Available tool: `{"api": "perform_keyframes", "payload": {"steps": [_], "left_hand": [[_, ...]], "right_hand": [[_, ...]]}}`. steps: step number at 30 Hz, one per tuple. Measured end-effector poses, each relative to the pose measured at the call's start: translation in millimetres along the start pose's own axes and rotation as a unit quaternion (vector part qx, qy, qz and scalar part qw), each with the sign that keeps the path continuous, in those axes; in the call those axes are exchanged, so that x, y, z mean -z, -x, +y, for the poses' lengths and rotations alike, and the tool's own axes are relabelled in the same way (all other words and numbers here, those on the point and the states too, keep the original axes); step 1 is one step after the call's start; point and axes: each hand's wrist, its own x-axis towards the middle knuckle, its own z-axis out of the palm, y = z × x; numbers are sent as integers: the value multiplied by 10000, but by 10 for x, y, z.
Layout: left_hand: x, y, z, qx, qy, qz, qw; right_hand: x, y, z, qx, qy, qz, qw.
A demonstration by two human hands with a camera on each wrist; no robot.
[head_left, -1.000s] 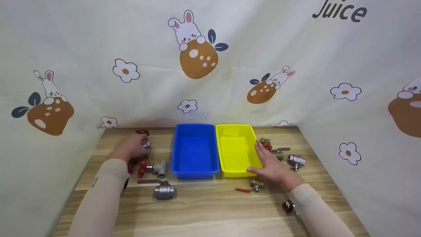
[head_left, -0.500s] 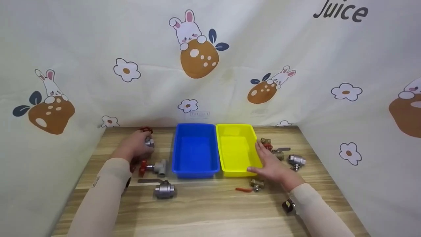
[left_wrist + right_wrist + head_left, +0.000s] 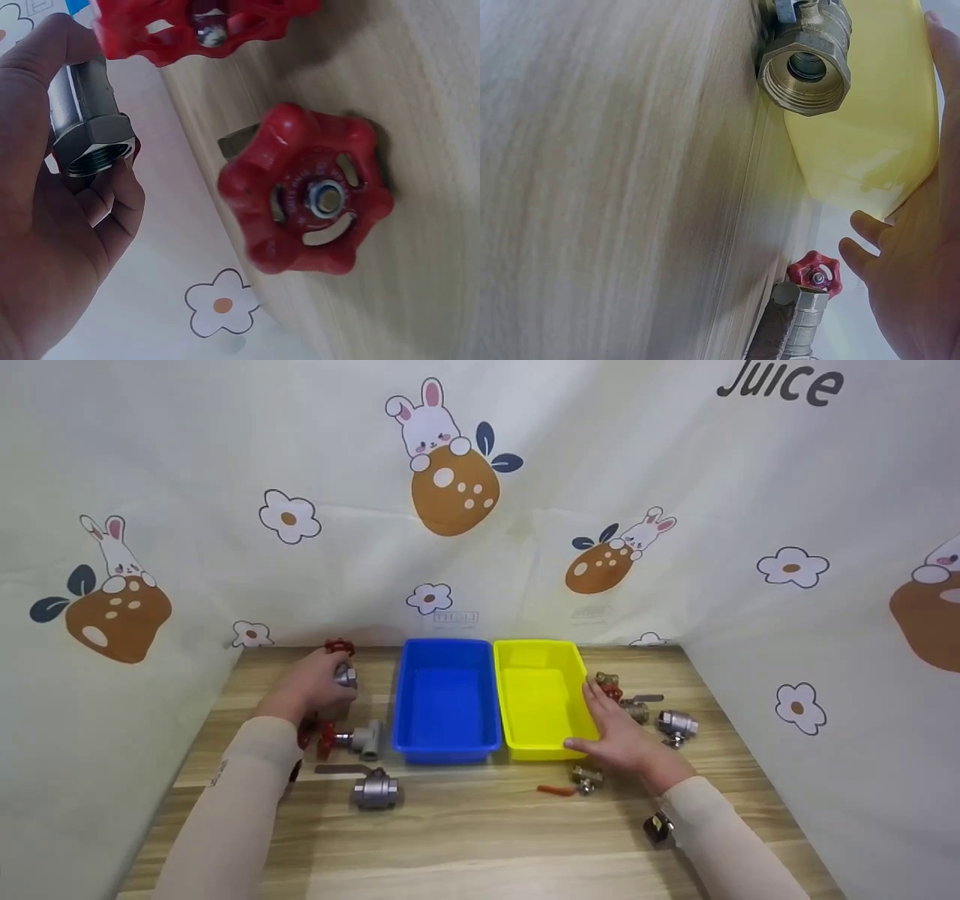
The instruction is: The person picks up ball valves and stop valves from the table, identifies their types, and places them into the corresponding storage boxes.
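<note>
My left hand (image 3: 311, 686) grips the silver body of a gate valve (image 3: 345, 675) at the back left, its red handwheel showing beyond the fingers. In the left wrist view, the thumb and curled fingers hold that body, and a threaded hex end faces the camera. A second gate valve with a red handwheel (image 3: 328, 739) lies closer in, beside the blue bin (image 3: 446, 757). My right hand (image 3: 619, 735) rests with straight, spread fingers along the right wall of the yellow bin (image 3: 544, 752). A brass ball valve (image 3: 587, 777) with an orange lever lies just before that hand.
A steel ball valve (image 3: 375, 790) lies at the front left. Another red handwheel (image 3: 307, 191) stands under the left wrist. Right of the yellow bin lie brass valves (image 3: 636, 711) and a silver valve (image 3: 677, 724). A printed cloth (image 3: 510, 570) walls the back and sides.
My left hand has moved a little back and to the right, and the gate valve in it has moved along. The right hand stays against the yellow bin.
</note>
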Motion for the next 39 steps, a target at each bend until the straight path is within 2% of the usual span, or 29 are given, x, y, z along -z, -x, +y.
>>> {"api": "perform_keyframes", "payload": {"steps": [12, 23, 28, 33, 39], "left_hand": [[43, -1, 112, -141, -92, 111, 9998], [73, -51, 221, -301, 91, 262, 9992], [75, -72, 267, -472, 134, 321, 9983], [85, -82, 332, -628, 154, 312, 9974], [99, -110, 436, -622, 164, 265, 9976]], "right_hand": [[1, -4, 13, 8, -3, -20, 10000], [19, -9, -6, 170, -42, 2, 9998], [16, -3, -2, 68, -51, -38, 10000], [7, 8, 0, 9, -55, -53, 10000], [4, 3, -3, 24, -23, -19, 10000]]}}
